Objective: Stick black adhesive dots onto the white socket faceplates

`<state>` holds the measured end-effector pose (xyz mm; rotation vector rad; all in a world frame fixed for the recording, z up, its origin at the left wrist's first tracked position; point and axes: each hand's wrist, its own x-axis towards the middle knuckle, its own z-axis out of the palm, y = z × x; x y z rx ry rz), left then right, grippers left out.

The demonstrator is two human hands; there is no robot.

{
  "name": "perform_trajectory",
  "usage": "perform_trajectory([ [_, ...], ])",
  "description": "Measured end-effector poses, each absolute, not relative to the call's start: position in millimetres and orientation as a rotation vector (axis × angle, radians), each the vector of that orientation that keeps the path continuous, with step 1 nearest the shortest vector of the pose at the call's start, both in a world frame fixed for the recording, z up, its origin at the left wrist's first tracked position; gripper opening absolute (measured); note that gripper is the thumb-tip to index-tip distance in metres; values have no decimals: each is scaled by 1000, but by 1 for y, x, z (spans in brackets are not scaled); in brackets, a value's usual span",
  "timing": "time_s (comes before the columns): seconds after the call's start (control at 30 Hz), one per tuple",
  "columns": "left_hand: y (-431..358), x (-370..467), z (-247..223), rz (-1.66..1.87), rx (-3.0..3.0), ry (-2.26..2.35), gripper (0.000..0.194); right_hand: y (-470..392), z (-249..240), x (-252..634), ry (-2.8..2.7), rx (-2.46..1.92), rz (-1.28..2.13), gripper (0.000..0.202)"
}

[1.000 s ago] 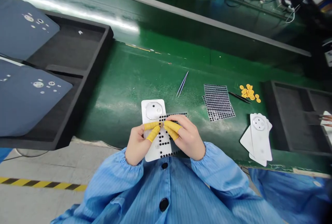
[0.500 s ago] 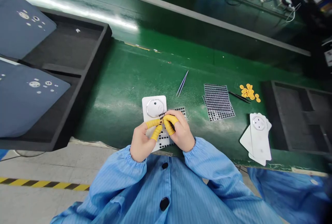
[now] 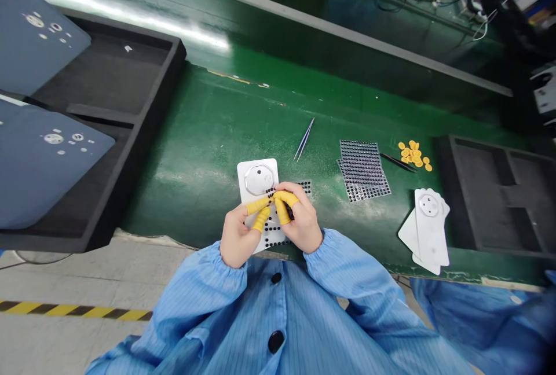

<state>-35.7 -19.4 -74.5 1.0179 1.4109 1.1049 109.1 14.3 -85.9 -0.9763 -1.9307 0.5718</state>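
Note:
Both hands wear yellow finger cots and meet over a white plate (image 3: 247,190) with a round recess. My right hand (image 3: 302,219) pinches a clear sheet of small black dots (image 3: 278,242), which lies partly over the plate. My left hand (image 3: 238,236) has its index fingertip against the dots near the right fingertips. Its thumb is a little apart from that finger, with no held thing visible between them. Part of the sheet is hidden behind my right hand. Blue tweezers (image 3: 304,140) lie beyond the hands.
More dotted sheets (image 3: 365,169) lie to the right, beside black tweezers (image 3: 398,162) and yellow discs (image 3: 414,154). Several white plates (image 3: 430,230) are stacked near a black tray (image 3: 471,236). On the left, a large black tray (image 3: 163,97) holds blue-grey panels (image 3: 52,166).
The left thumb and index fingertips have parted slightly, and the index tip has moved up toward the right fingers. The view has shifted a little.

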Motion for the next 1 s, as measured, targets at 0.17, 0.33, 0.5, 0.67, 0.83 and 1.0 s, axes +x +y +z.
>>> perform_trajectory([
  [0.17, -15, -46, -71, 1047, 929, 1435, 34, 19, -87, 110, -1909, -1123, 518, 22],
  [0.33, -22, -76, -59, 1173, 882, 1659, 65, 21, -82, 117, -1922, -1126, 392, 20],
  [0.5, -42, -63, -28, 1249, 921, 1508, 103, 14, -45, 106, -1910, -1030, 277, 28],
  [0.67, -53, -43, -16, 1141, 971, 1361, 79, 7, -20, 93, -2043, -937, 380, 37],
  [0.83, -59, -42, -24, 1093, 979, 1364, 62, 0, -18, 105, -2158, -880, 248, 35],
  [1.0, -63, -41, -28, 1139, 982, 1410, 75, -6, -19, 116, -2282, -869, 254, 39],
])
